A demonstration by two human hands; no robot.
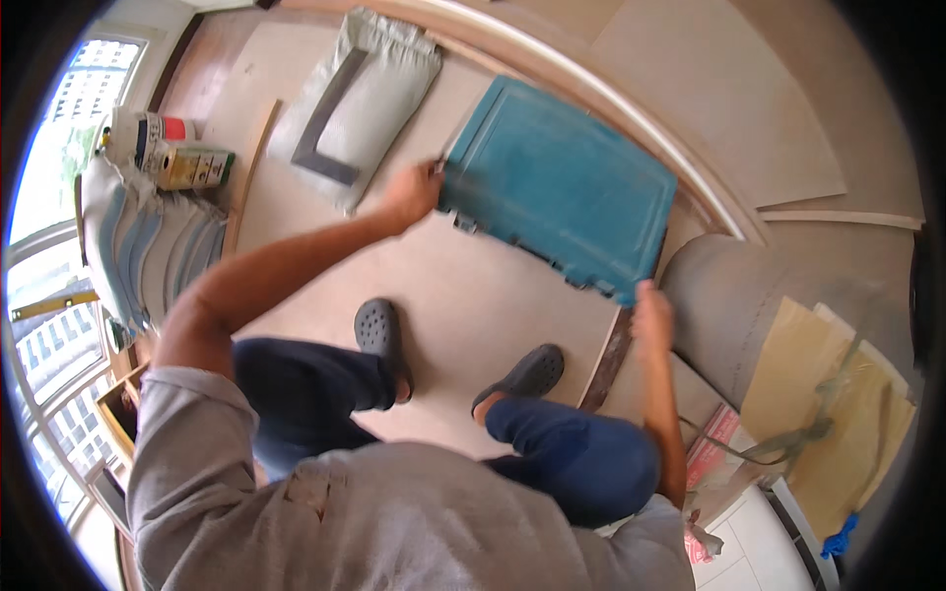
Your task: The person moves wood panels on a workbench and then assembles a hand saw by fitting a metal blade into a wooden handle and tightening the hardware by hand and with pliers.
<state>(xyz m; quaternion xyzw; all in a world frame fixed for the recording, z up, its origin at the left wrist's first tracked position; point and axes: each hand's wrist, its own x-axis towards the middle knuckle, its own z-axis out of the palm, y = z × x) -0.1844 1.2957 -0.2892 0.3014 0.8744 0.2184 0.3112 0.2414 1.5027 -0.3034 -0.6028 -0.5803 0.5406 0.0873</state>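
Observation:
A flat teal plastic tool case [562,182], its lid facing up and latches along the near edge, lies in front of me with both arms stretched out to it. My left hand [412,194] is closed on its left side near the front corner. At the near right corner my right hand [650,317] grips the case edge, slightly smeared by motion. The lid looks closed. Whether the case rests on the floor or is held just above it, I cannot tell.
Left of the case, a grey metal square [320,123] lies on a pale stuffed sack [379,98]. Stacked bags [148,236], a tin [192,167] and a wooden strip [251,177] stand further left. A large grey roll [714,286] and cardboard [788,384] are at the right.

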